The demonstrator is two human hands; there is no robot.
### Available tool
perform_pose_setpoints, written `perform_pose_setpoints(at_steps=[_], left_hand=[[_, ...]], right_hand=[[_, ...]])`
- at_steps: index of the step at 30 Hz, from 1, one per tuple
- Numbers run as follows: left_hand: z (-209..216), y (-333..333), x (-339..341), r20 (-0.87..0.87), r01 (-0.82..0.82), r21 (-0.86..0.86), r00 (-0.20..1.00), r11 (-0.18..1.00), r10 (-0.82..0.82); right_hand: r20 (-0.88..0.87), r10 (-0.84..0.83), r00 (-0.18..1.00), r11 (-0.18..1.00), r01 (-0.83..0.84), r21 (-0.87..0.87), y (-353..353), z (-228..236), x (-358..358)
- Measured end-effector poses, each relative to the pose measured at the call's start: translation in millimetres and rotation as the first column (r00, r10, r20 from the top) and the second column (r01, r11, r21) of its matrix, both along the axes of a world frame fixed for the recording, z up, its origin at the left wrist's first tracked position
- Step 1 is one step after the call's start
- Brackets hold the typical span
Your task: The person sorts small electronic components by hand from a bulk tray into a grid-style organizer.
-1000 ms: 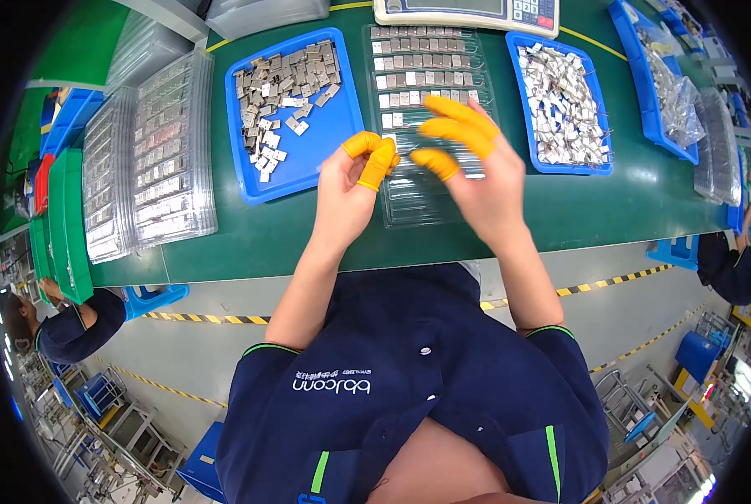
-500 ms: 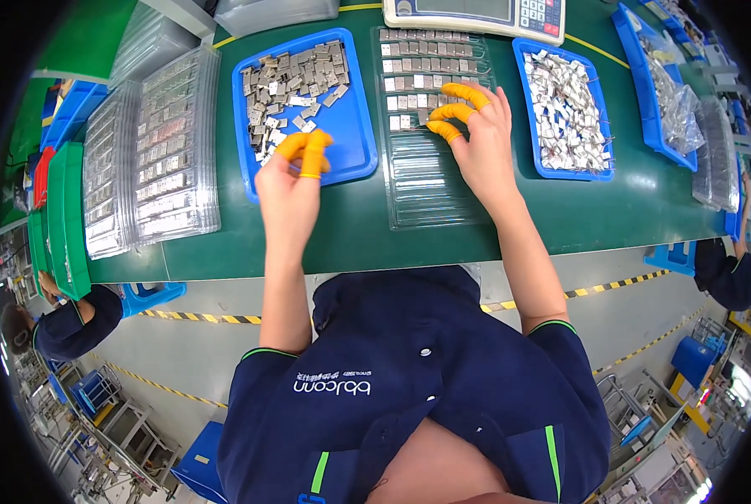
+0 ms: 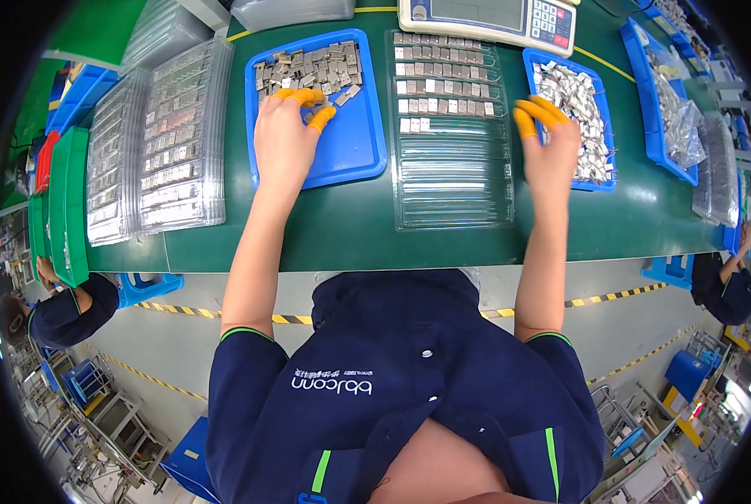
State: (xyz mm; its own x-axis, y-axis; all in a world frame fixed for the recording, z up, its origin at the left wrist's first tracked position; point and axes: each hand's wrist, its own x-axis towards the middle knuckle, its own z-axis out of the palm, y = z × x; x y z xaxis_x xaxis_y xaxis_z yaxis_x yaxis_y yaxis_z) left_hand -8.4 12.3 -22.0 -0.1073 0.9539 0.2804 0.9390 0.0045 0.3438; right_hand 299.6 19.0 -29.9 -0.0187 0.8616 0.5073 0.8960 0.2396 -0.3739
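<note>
Yellow finger covers sit on the fingertips of both my hands. My left hand (image 3: 286, 134) reaches over the near part of the pile of small silver metal plugs (image 3: 329, 65), which look like USB plugs, in a blue tray (image 3: 342, 160). Its thumb stands apart from the fingers. Between the blue trays lies a clear plastic tray (image 3: 451, 189) with ridged rows. Silver plugs fill its upper rows, and three plugs (image 3: 415, 125) sit at the left of a lower row. My right hand (image 3: 554, 147), thumb and fingers apart, hovers between that tray and a second blue tray (image 3: 592, 184) of white-and-silver connectors (image 3: 573, 92).
A digital scale (image 3: 493, 21) stands at the table's far side. Stacked clear trays with plugs (image 3: 182, 143) lie at the left beside green bins (image 3: 67, 210). At the right is another blue tray (image 3: 648, 109) with bagged parts. Other people sit at both sides.
My right hand has left the clear tray and moved right, leaving a third plug in the lower row. My left hand has moved farther into the plug pile, its thumb and fingers parting.
</note>
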Motion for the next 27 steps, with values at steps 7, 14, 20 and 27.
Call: perform_pose_setpoints(at_steps=[7, 14, 20, 27], left_hand=[[-4.2, 8.4, 2.4, 0.095, 0.011, -0.055, 0.995, 0.998, -0.006], [-7.7, 7.3, -3.1, 0.357, -0.099, -0.102, 0.925, 0.990, 0.129], [-0.1, -5.5, 1.2, 0.828, 0.046, 0.007, 0.560, 0.999, -0.032], [11.6, -21.1, 17.0, 0.939, 0.199, -0.116, 0.341, 0.973, 0.042]], right_hand=[[0.026, -0.373, 0.927, 0.855, 0.355, -0.379, -5.2, -9.6, 57.7], [0.020, -0.385, 0.922, 0.812, 0.350, -0.467, -2.3, 1.3, 54.2], [0.066, -0.283, 0.957, 0.891, 0.288, -0.352, -0.1, -1.7, 50.6], [-0.136, -0.231, 0.963, 0.949, 0.193, -0.248, 1.4, -2.3, 49.7]])
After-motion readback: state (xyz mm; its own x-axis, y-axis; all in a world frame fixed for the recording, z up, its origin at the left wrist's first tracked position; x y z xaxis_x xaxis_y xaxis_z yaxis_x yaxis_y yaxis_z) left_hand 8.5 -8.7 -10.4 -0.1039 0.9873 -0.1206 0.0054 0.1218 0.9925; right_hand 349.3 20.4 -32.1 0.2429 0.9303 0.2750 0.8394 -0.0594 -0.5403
